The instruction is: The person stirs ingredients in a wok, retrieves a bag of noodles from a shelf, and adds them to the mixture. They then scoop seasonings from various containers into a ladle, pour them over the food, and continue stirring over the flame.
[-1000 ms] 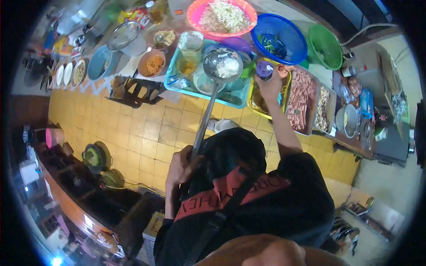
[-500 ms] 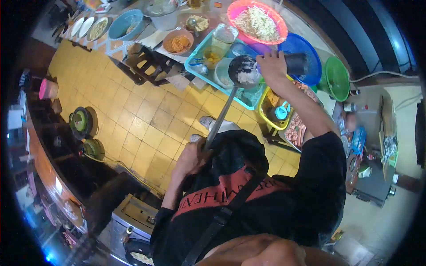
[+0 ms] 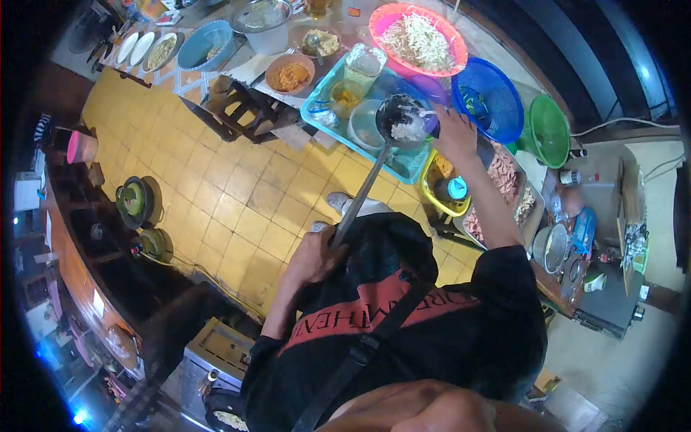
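My left hand (image 3: pixel 314 257) is closed round the grey handle of a large ladle (image 3: pixel 367 189), low in front of my shirt. The ladle's dark bowl lies above the turquoise tray (image 3: pixel 409 167), holding a whitish clump of food (image 3: pixel 411 130). At the bowl's right rim my right hand (image 3: pixel 455 135) grips a dark cylindrical container (image 3: pixel 486 153) with a purplish end towards the ladle. My hand and wrist cover most of it, so its contents are hidden. In the tray near the bowl are a clear tub (image 3: pixel 363 124) and a cup of yellow food (image 3: pixel 347 97).
Behind stand a pink basket of shredded vegetables (image 3: pixel 419 42), a blue basket (image 3: pixel 489 93) and a green one (image 3: pixel 547 131). A yellow basket (image 3: pixel 445 180) and trays of cut pink food (image 3: pixel 504 173) are to the right. A stove (image 3: pixel 216 353) is at lower left.
My right hand has moved slightly down, and the dark container has swung so its far end points lower. The ladle bowl has shifted a little right. My left hand keeps its hold.
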Tool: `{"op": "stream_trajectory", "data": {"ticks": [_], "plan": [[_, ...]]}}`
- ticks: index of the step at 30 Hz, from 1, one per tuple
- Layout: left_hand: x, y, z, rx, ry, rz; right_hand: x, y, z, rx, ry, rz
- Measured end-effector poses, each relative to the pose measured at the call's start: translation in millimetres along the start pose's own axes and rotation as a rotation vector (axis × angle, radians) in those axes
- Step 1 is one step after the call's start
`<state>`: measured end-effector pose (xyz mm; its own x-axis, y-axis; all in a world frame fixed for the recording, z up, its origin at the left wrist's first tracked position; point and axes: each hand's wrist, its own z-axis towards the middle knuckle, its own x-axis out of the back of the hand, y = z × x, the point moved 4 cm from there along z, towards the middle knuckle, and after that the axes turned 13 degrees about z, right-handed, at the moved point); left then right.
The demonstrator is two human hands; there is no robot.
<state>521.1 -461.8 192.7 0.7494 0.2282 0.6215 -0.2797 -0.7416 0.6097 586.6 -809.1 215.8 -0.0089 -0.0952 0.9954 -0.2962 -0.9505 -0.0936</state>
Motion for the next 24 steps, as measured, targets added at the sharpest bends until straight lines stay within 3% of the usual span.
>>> {"op": "stream_trajectory", "data": {"ticks": [2,4,7,9,11,15,17,20,24], "plan": [[6,5,3,-0.085,0.074,-0.042,-6,15,-4,-0.057,0.013,0.162],[9,6,9,-0.109,0.075,-0.029,-21,43,-11,-0.208,0.104,0.543],[13,14,21,-0.118,0.033,-0.002,-41,73,-34,-0.164,0.307,0.701],[15,20,28,-0.106,-0.022,0.028,-59,88,-52,-0.146,0.402,0.647],[18,27,36,-0.087,-0.058,-0.029,-72,101,-67,-0.272,0.425,0.734],[20,34,47,-0.071,-0.093,-0.013,-65,141,-94,-0.424,0.295,0.890],[24,38,50,-0.096,-0.050,-0.080,-62,178,-100,-0.408,0.548,0.843],[25,35,55,-0.108,-0.099,-0.030,-96,220,-85,-0.188,0.377,0.851],[25,37,59,-0.139,-0.068,-0.053,-148,223,-49,-0.144,0.174,0.961]]}}
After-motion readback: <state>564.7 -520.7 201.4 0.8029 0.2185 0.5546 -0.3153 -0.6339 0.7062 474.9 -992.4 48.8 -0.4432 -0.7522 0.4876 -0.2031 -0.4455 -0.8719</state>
